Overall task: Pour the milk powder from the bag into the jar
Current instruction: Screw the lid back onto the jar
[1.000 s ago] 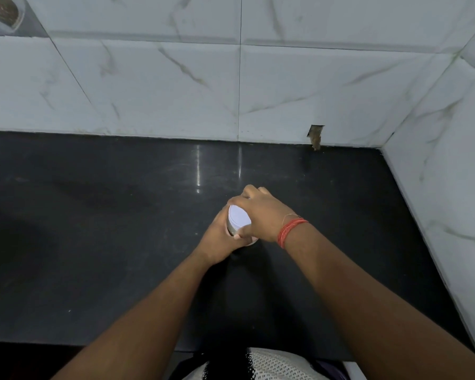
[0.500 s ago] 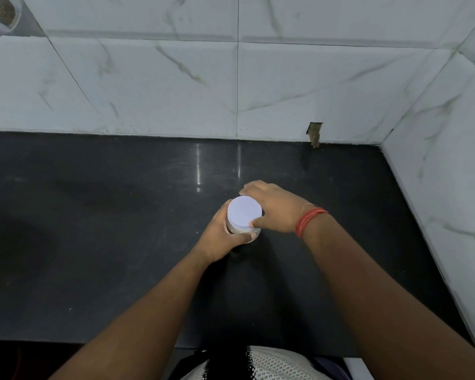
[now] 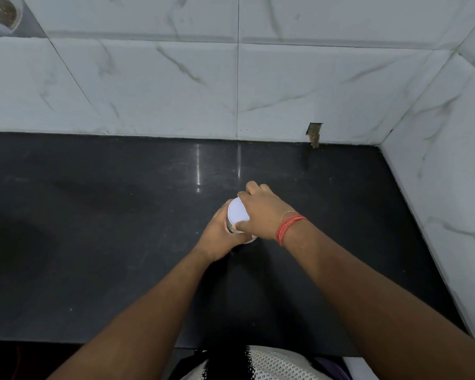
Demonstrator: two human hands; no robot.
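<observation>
A small jar (image 3: 231, 227) stands on the black surface (image 3: 93, 242), near the middle of the frame. It has a round white lid (image 3: 237, 212) on top. Only a thin strip of the jar's side shows under the lid, at its left edge. The rest is hidden by the two hands.

The left hand (image 3: 220, 237) comes in from the lower left of the frame. It sits just below and to the left of the jar. Its fingers are curled around the jar's side, and its thumb lies along the left edge. The hand is closed on the jar and touches it.

The right hand (image 3: 263, 212) comes in from the lower right. It lies over the right part of the lid, so only the left part of the lid can be seen. Its fingers bend down around the far rim of the lid, and its thumb presses on the near edge. The hand is cupped on the lid and grips it. It cannot be told if the lid is tight or loose.

A band of red thread (image 3: 290, 227) goes around the right wrist, just to the right of the jar.

Behind the surface, across the top of the frame, is a wall of white tiles (image 3: 148, 86) with grey lines. More white tiles run down the right side. A small brown broken spot (image 3: 314, 134) shows low on the wall, up and to the right of the hands. At the bottom middle of the frame, a bit of white netted cloth (image 3: 274, 363) on the person can be seen.
</observation>
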